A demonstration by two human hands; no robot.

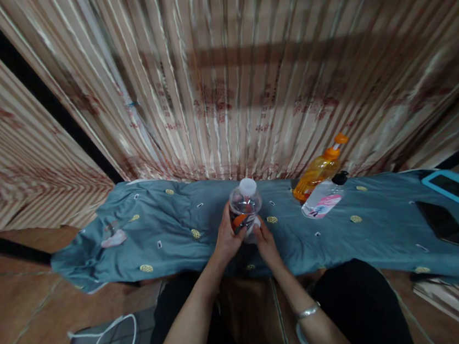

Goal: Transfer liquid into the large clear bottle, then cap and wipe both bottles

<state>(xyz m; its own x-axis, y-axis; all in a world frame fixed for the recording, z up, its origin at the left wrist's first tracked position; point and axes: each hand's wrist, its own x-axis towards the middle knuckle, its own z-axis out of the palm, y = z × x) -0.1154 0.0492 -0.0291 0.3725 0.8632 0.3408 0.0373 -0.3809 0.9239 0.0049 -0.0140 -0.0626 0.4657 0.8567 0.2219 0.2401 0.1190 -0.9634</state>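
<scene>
Near the front edge of the blue cloth (169,223), left hand (227,238) and right hand (264,240) clamp the clear plastic bottle (245,206); looks light, thin-walled and squashy, so holding its lower body makes sense.

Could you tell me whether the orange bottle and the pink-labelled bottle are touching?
Cannot tell. In the head view the orange bottle and the pink-labelled bottle lie side by side on the blue cloth, overlapping with no visible gap, but blur hides any contact.
</scene>
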